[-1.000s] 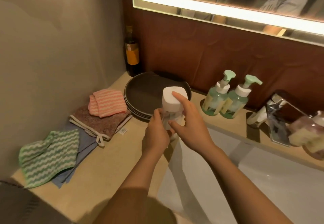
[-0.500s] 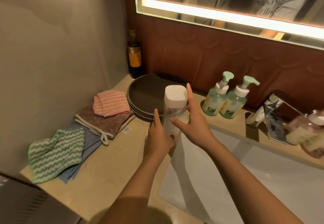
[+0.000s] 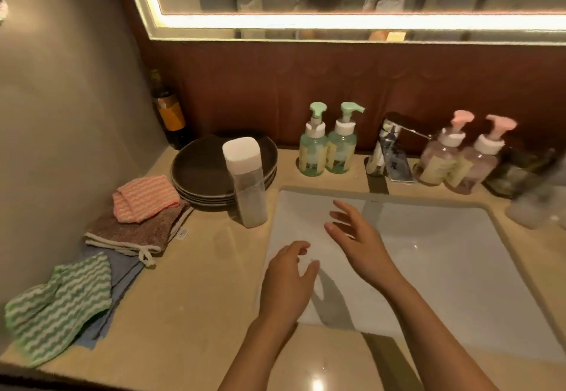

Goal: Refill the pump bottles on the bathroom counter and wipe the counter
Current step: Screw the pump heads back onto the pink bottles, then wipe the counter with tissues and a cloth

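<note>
Left hand [image 3: 288, 280] and right hand [image 3: 358, 243] hover empty and apart; the left green pump bottle [image 3: 312, 153] is best grasped around its body, upright.

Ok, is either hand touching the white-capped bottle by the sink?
Apart. The head view shows the white-capped bottle standing alone on the counter, with a gap to the left hand and right hand over the sink.

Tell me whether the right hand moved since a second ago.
Yes: the right hand left the clear white-capped bottle, drawing back toward the person over the white sink basin.
</note>
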Available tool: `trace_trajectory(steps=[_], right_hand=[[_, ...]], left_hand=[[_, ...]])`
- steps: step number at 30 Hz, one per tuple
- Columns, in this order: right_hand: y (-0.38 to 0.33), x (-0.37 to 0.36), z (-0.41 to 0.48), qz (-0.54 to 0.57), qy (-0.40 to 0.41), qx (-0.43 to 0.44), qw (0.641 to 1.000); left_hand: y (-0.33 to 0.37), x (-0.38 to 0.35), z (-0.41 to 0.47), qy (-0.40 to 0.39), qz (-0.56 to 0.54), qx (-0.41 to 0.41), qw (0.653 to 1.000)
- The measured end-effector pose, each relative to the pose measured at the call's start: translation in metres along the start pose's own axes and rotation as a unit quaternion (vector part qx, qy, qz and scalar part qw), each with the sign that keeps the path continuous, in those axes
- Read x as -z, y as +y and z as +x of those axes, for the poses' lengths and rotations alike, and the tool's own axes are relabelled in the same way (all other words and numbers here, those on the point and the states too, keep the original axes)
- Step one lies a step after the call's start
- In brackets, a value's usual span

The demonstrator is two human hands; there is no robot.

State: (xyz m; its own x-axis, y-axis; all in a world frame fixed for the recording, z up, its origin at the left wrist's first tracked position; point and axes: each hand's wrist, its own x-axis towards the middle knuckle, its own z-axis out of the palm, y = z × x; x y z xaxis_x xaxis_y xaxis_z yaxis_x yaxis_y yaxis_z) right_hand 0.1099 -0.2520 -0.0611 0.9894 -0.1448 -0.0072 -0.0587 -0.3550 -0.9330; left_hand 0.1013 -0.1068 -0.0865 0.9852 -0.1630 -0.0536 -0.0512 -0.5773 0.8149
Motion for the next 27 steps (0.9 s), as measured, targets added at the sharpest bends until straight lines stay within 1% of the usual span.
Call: trace_trajectory(steps=[2, 4, 5, 8, 11, 14, 17, 21, 24, 27], right_hand=[[0.013, 0.020, -0.023, 0.007, 0.033, -0.018, 0.999], [0.025, 0.045, -0.051, 0.002, 0.090, -0.046, 0.995], [0.027, 0.051, -0.059, 0.000, 0.106, -0.052, 0.993], [0.045, 0.088, -0.109, 0.003, 0.200, -0.088, 0.976], [0.052, 0.114, -0.142, 0.002, 0.254, -0.114, 0.961], [0.061, 0.141, -0.179, 0.016, 0.317, -0.142, 0.938], [0.075, 0.165, -0.207, 0.022, 0.356, -0.166, 0.919], [0.107, 0.213, -0.236, -0.005, 0.389, -0.206, 0.898], [0.134, 0.260, -0.251, -0.004, 0.411, -0.236, 0.880], [0.156, 0.307, -0.262, -0.033, 0.415, -0.268, 0.869]], left_hand=[[0.020, -0.018, -0.007, -0.049, 0.021, -0.046, 0.998], [0.040, -0.040, -0.015, -0.105, 0.032, -0.087, 0.990], [0.044, -0.044, -0.018, -0.121, 0.029, -0.099, 0.987], [0.069, -0.079, -0.037, -0.208, 0.034, -0.154, 0.965], [0.086, -0.102, -0.050, -0.269, 0.035, -0.199, 0.942], [0.102, -0.132, -0.060, -0.321, 0.052, -0.248, 0.913], [0.121, -0.161, -0.069, -0.354, 0.055, -0.270, 0.894], [0.148, -0.214, -0.082, -0.391, 0.062, -0.290, 0.871], [0.172, -0.256, -0.084, -0.397, 0.074, -0.299, 0.864], [0.196, -0.293, -0.086, -0.403, 0.086, -0.304, 0.859]])
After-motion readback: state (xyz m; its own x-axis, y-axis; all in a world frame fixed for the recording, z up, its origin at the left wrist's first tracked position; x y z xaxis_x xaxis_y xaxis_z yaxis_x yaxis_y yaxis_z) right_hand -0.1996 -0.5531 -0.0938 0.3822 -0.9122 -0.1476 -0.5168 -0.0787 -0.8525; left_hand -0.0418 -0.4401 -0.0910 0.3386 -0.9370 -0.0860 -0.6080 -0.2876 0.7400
